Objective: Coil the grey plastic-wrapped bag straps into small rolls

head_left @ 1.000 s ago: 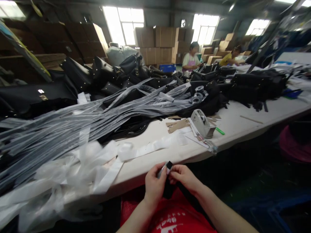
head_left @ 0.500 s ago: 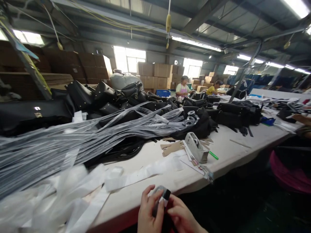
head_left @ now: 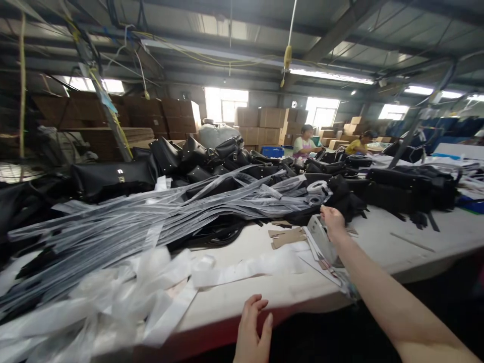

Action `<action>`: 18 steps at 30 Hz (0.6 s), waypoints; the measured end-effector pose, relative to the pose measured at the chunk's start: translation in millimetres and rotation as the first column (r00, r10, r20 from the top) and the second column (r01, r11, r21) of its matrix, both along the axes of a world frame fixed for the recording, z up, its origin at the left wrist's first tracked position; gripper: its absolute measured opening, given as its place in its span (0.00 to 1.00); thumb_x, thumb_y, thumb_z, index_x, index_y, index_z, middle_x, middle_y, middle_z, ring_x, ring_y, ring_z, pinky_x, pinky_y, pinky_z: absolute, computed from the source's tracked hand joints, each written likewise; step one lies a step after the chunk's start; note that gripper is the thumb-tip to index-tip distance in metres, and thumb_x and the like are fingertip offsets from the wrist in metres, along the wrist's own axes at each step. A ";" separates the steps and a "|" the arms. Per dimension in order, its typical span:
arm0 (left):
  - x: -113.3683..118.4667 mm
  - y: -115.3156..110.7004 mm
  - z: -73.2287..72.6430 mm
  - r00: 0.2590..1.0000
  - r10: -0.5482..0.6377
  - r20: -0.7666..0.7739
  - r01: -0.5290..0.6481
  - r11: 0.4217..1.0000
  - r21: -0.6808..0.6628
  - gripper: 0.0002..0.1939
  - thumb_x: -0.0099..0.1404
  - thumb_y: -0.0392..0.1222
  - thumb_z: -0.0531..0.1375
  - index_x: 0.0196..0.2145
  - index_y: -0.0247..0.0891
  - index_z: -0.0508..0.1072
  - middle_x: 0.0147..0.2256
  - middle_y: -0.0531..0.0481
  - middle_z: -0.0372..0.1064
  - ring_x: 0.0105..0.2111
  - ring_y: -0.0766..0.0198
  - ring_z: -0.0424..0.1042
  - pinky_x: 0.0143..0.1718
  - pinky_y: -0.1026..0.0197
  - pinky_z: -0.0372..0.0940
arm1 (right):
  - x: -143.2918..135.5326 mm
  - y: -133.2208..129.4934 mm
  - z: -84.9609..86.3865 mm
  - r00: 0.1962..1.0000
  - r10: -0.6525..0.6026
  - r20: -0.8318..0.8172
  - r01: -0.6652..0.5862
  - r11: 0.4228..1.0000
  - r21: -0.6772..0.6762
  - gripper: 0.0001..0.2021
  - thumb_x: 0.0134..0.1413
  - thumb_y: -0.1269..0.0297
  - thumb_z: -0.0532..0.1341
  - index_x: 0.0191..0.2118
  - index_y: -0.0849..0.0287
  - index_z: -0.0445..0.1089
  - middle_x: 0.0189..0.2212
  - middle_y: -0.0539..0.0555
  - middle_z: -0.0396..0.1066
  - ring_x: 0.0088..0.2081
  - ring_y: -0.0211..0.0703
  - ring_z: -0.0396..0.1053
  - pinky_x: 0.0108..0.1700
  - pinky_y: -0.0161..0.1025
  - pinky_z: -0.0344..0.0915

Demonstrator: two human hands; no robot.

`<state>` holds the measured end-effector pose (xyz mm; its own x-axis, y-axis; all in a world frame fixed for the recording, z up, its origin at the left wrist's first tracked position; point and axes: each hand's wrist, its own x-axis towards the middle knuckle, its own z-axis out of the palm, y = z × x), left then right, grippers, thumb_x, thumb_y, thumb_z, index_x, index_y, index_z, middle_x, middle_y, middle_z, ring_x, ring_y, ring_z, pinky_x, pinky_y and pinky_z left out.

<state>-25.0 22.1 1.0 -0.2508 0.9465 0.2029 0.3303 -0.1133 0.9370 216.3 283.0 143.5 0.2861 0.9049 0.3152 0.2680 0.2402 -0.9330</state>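
Observation:
My right hand (head_left: 333, 221) is stretched forward over the tape dispenser (head_left: 321, 239). Its fingers are pinched together just below the coiled ends (head_left: 317, 192) of the plastic-wrapped strips; what they hold, if anything, is too small to make out. Near the table's front edge my left hand (head_left: 254, 327) is held up with fingers and thumb apart and nothing between them. The long grey plastic-wrapped strips (head_left: 181, 209) lie in a bundle across the table. Pieces of brown card (head_left: 287, 237) lie left of the dispenser.
Crumpled white wrapping (head_left: 121, 287) covers the left front of the white table (head_left: 264, 287). Black bags (head_left: 113, 176) are heaped behind the strips, with more black pieces (head_left: 412, 191) at right. Two people sit farther back, near stacked cartons (head_left: 260, 123).
My hands have parted; the small grey-and-black piece they held is out of sight. My right hand has reached forward to the dispenser. My left hand has opened. The view has swung left.

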 end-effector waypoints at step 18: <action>-173.1 134.6 64.5 0.740 0.211 -0.639 -0.235 0.971 0.048 0.12 0.64 0.40 0.57 0.45 0.36 0.71 0.49 0.40 0.68 0.51 0.57 0.67 0.55 0.55 0.60 | -70.4 -102.3 -212.9 0.601 0.155 0.784 -0.404 0.905 0.131 0.12 0.54 0.57 0.56 0.41 0.58 0.69 0.41 0.61 0.72 0.45 0.56 0.70 0.49 0.53 0.66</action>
<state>-198.1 156.8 65.5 -0.2803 0.8893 0.3615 0.8616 0.0670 0.5032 145.9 180.8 -69.4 -0.4116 0.7384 0.5342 0.7073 0.6284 -0.3237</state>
